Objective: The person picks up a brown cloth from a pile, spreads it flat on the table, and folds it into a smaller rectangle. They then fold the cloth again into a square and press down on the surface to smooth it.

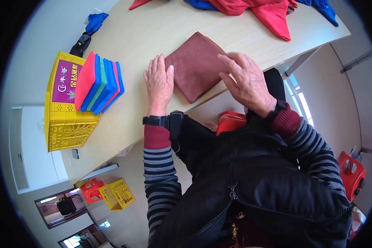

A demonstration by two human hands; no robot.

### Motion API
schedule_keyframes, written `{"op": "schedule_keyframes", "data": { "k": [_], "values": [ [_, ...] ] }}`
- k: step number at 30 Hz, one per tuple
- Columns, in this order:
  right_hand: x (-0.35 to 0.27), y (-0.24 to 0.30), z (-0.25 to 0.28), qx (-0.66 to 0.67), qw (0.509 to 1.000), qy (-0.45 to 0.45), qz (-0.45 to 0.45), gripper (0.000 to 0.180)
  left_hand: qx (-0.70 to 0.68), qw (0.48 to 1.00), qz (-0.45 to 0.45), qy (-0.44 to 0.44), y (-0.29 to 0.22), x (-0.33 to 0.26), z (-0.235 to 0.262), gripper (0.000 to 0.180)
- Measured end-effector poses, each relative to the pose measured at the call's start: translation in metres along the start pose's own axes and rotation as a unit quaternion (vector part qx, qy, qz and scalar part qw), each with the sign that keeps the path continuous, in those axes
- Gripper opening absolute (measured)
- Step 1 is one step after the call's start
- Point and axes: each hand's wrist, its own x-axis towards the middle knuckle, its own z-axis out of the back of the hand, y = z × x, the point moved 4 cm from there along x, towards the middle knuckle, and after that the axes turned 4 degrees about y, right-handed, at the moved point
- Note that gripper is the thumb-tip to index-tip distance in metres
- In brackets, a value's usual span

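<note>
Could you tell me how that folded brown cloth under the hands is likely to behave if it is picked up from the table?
The folded brown cloth looks soft, so it would probably sag and unfold unless supported from beneath. It lies flat in thin layers, so it is likely light. Under the left hand and right hand it would probably slide on the smooth table rather than roll.

The person wears a black zip-up vest over a long-sleeved top with grey and black horizontal stripes on both arms. Each sleeve ends in a dark red ribbed cuff. A metal zipper pull hangs partway down the vest's front, and a slanted zip line crosses its lower right side. A black wristband (156,120) with a boxy black device sits just behind the left hand (158,84); another dark band wraps the wrist behind the right hand (246,80).
</note>
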Motion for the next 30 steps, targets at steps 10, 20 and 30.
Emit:
{"op": "schedule_keyframes", "data": {
  "k": [10, 20, 30],
  "values": [
    [0.013, -0.024, -0.036, 0.028, 0.994, 0.067, -0.078, 0.04, -0.043, 0.997, 0.039, -0.048, 0.012, -0.036, 0.004, 0.047],
    [0.063, -0.006, -0.046, -0.075, 0.993, 0.092, 0.003, 0.038, -0.038, 0.982, 0.178, -0.054, -0.006, -0.083, 0.034, 0.041],
    [0.063, 0.024, -0.119, -0.048, 0.989, 0.119, 0.079, 0.055, -0.017, 0.998, -0.018, -0.064, -0.018, -0.026, -0.024, 0.049]
  ]
}}
